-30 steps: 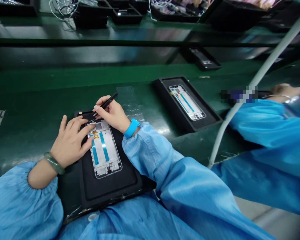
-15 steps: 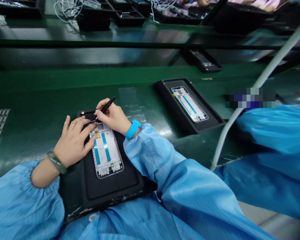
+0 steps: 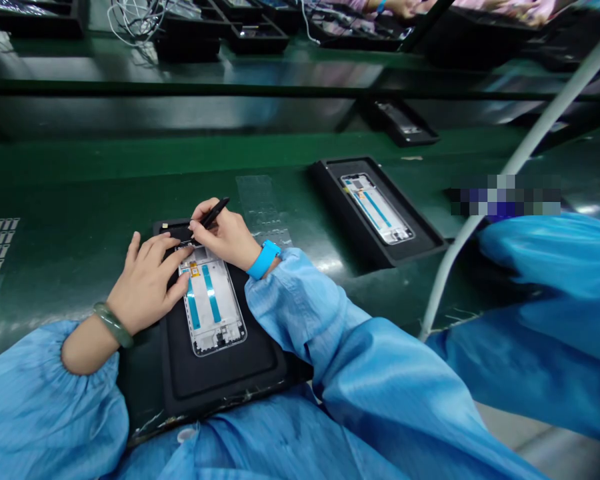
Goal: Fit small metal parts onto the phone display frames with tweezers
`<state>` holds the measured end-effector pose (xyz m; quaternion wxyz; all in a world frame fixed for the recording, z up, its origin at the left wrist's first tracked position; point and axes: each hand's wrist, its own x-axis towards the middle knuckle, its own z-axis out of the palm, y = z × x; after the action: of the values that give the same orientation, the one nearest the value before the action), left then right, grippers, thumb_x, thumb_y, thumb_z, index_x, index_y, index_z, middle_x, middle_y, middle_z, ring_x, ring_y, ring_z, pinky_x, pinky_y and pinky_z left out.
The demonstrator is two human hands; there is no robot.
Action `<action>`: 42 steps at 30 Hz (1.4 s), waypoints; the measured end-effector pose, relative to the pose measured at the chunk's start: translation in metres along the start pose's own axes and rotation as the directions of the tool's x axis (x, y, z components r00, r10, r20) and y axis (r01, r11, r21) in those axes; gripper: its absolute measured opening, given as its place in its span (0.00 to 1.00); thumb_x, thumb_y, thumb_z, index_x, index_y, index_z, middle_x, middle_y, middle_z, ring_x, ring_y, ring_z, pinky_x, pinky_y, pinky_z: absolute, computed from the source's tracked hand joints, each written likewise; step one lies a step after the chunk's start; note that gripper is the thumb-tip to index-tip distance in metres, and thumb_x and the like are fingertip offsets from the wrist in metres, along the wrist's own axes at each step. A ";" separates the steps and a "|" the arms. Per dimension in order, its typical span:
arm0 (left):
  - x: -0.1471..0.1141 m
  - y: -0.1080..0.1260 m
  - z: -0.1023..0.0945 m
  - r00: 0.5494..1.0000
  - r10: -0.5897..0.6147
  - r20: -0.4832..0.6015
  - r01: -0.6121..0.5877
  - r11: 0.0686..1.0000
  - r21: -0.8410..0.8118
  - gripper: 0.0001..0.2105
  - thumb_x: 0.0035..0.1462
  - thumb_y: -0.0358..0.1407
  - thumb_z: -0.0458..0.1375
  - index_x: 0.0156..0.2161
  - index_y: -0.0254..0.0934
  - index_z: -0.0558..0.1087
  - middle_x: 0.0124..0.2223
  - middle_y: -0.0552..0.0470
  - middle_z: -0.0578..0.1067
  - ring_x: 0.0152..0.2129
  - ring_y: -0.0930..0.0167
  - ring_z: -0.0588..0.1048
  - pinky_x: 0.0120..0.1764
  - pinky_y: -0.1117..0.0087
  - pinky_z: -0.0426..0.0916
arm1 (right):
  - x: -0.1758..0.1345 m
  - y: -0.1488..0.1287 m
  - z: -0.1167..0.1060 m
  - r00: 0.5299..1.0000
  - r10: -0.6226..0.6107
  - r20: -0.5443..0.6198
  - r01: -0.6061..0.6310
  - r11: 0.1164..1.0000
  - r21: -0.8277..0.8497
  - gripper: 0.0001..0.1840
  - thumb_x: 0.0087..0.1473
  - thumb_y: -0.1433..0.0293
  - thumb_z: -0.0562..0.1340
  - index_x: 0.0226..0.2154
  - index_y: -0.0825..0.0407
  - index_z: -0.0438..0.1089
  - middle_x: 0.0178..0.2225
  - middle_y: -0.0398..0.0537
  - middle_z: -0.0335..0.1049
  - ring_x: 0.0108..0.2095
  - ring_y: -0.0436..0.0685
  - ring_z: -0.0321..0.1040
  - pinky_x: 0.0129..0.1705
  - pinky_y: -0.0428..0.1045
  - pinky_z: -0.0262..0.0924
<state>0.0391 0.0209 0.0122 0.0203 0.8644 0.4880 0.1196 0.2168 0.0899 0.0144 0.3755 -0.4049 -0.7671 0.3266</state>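
From my end, the phone (image 3: 203,308) lies in the near tray (image 3: 230,383). My left hand (image 3: 147,283) is spread, fingertips at its far left edge, grasping nothing; my right hand (image 3: 225,230) pinches the pen (image 3: 215,212). I can't make out its tip: a slip might scratch the phone or jab those fingertips. A dragging left thumb could snag the orange flex (image 3: 195,269).

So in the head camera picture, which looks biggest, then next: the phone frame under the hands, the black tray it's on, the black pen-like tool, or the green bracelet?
1. Black tray
2. Phone frame
3. Green bracelet and pen-like tool: too alike to rank, since both are partly hidden.
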 end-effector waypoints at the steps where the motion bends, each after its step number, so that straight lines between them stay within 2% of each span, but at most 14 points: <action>1: 0.000 0.000 0.000 1.000 0.001 -0.001 -0.001 1.000 -0.001 0.18 0.59 0.40 0.47 0.52 0.39 0.67 0.52 0.42 0.67 0.54 0.58 0.62 0.58 0.43 0.45 | 0.000 0.000 0.000 1.000 -0.011 0.003 0.011 1.000 -0.010 0.04 0.54 0.68 0.55 0.34 0.52 0.60 0.31 0.43 0.66 0.30 0.48 0.65 0.35 0.44 0.61; 9: 0.000 0.001 -0.001 1.000 0.003 -0.005 -0.003 1.000 0.004 0.18 0.60 0.40 0.46 0.53 0.37 0.66 0.51 0.42 0.67 0.54 0.58 0.62 0.58 0.42 0.46 | 0.000 0.002 0.001 0.995 -0.094 -0.017 0.093 0.994 -0.053 0.04 0.53 0.70 0.55 0.34 0.53 0.61 0.31 0.43 0.65 0.29 0.48 0.64 0.33 0.44 0.60; 18: 0.000 0.001 0.000 1.000 0.008 0.001 -0.008 1.000 0.014 0.19 0.60 0.40 0.46 0.54 0.37 0.66 0.51 0.41 0.67 0.54 0.57 0.62 0.58 0.42 0.46 | 0.002 -0.002 -0.002 0.982 -0.159 0.104 0.175 0.971 -0.166 0.06 0.56 0.70 0.53 0.37 0.55 0.62 0.35 0.45 0.66 0.31 0.48 0.65 0.36 0.45 0.59; 24: 0.000 0.001 0.000 1.000 0.014 0.005 -0.014 1.000 0.027 0.19 0.60 0.40 0.45 0.52 0.35 0.67 0.51 0.40 0.67 0.53 0.57 0.63 0.58 0.42 0.47 | 0.007 -0.007 -0.002 0.947 -0.241 0.212 0.289 0.928 -0.235 0.07 0.57 0.72 0.50 0.37 0.54 0.62 0.36 0.47 0.67 0.35 0.49 0.66 0.39 0.46 0.60; 26: 0.000 0.001 -0.001 1.000 0.013 0.007 -0.013 1.000 0.021 0.19 0.60 0.40 0.45 0.52 0.35 0.67 0.51 0.40 0.66 0.53 0.57 0.63 0.58 0.42 0.47 | 0.006 -0.004 -0.002 0.964 -0.208 0.168 0.239 0.952 -0.190 0.06 0.57 0.71 0.52 0.36 0.54 0.61 0.35 0.45 0.67 0.33 0.49 0.66 0.38 0.46 0.60; 28: 0.000 0.002 -0.001 1.000 0.011 0.008 -0.011 1.000 0.011 0.18 0.60 0.39 0.46 0.53 0.36 0.66 0.51 0.41 0.66 0.53 0.57 0.63 0.57 0.42 0.48 | 0.004 0.001 -0.002 0.987 -0.138 0.076 0.146 0.984 -0.106 0.04 0.55 0.70 0.54 0.35 0.54 0.61 0.32 0.44 0.66 0.31 0.48 0.65 0.36 0.45 0.60; 31: 0.000 0.002 -0.001 1.000 0.007 0.007 -0.007 1.000 0.006 0.18 0.60 0.38 0.46 0.53 0.36 0.66 0.52 0.41 0.66 0.54 0.57 0.62 0.58 0.43 0.48 | 0.002 0.007 -0.001 0.997 -0.070 -0.010 0.070 0.998 -0.004 0.06 0.54 0.68 0.56 0.34 0.54 0.60 0.30 0.42 0.65 0.30 0.48 0.65 0.35 0.45 0.60; 42: 0.000 0.002 -0.001 1.000 -0.001 0.016 0.001 1.000 0.008 0.18 0.61 0.39 0.45 0.53 0.37 0.66 0.52 0.41 0.66 0.54 0.57 0.62 0.57 0.43 0.48 | 0.002 0.006 0.000 0.998 -0.058 0.016 0.058 0.998 0.029 0.07 0.54 0.66 0.57 0.34 0.54 0.61 0.30 0.42 0.66 0.29 0.47 0.65 0.33 0.44 0.60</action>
<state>0.0406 0.0198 0.0134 0.0207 0.8651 0.4889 0.1106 0.2184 0.0948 0.0106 0.3841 -0.3744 -0.7768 0.3299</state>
